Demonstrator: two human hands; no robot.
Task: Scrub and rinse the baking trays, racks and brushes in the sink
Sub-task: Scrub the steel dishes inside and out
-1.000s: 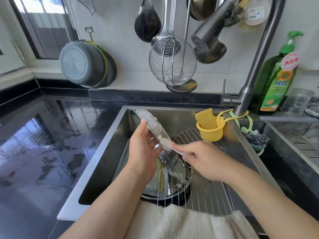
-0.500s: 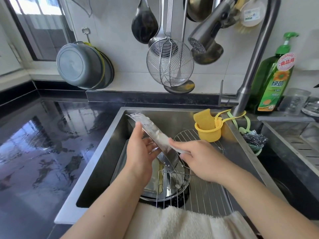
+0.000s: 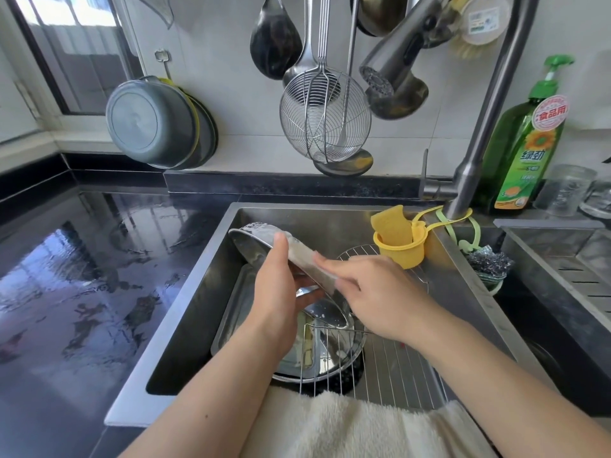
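In the centre of the frame, over the steel sink (image 3: pixel 198 285), you hold a soapy round metal tray (image 3: pixel 261 241) tilted on edge, its high rim toward the upper left and its low rim down near the middle. Your left hand (image 3: pixel 281 292) grips it from behind, thumb hooked over the upper edge and fingers curled beneath. Your right hand (image 3: pixel 370 289) presses a pale scrubbing cloth (image 3: pixel 317 269) against the tray's face, fingers folded round it.

Below the tray lie a rectangular baking tray (image 3: pixel 238 312), a round pan (image 3: pixel 334 361) and a wire rack (image 3: pixel 390 365), stacked loosely. Another round rack (image 3: pixel 363 251) leans behind your right hand. A white towel (image 3: pixel 347 428) drapes the near sink edge.

The main risk is slippage: the tray looks wet with suds, and your left hand holds it by one side only, so a hard scrub stroke could likely twist it free and drop it onto the pile underneath. The rack wires could also catch your cloth or knuckles. The tap head (image 3: pixel 390 71), upper centre, shows no water running, so suds remain unrinsed.
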